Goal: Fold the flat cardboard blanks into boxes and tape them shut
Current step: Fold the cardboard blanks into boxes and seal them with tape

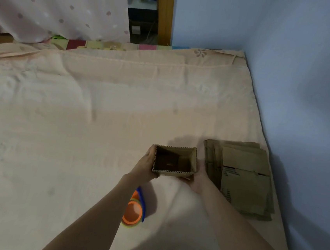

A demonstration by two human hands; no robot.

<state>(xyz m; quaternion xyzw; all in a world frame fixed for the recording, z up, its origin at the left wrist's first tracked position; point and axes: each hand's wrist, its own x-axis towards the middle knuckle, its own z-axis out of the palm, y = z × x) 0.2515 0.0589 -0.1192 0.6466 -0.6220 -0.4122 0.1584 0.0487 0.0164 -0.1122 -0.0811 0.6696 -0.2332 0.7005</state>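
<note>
A small brown corrugated cardboard box (174,161) is held up over a bed, its open top turned toward the camera so that the dark inside and the closed bottom show. The left hand (145,166) grips the box's left wall, with the thumb along the upper left corner and the fingers wrapped out of sight behind the side. The right hand (196,178) cups the box from below and from the right, palm against its lower right corner; its fingers are mostly hidden under the cardboard. Both bare forearms reach in from the bottom of the view.

Just to the right of the box, close to the right hand, a stack of flat brown cardboard blanks (242,179) lies on the bed, the sheets slightly fanned and the top one bearing small dark printing. The stack sits near the bed's right edge, beside a pale blue wall (307,78).

Under the left forearm, and partly hidden by it, a roll of tape with an orange core and a blue edge (133,210) rests on the bed, nearer the camera than the box.

The bed is covered with a peach-coloured sheet (80,105), creased in places. At its far end hangs a pinkish dotted curtain (56,5), and beside that stands a wooden door frame (164,12).
</note>
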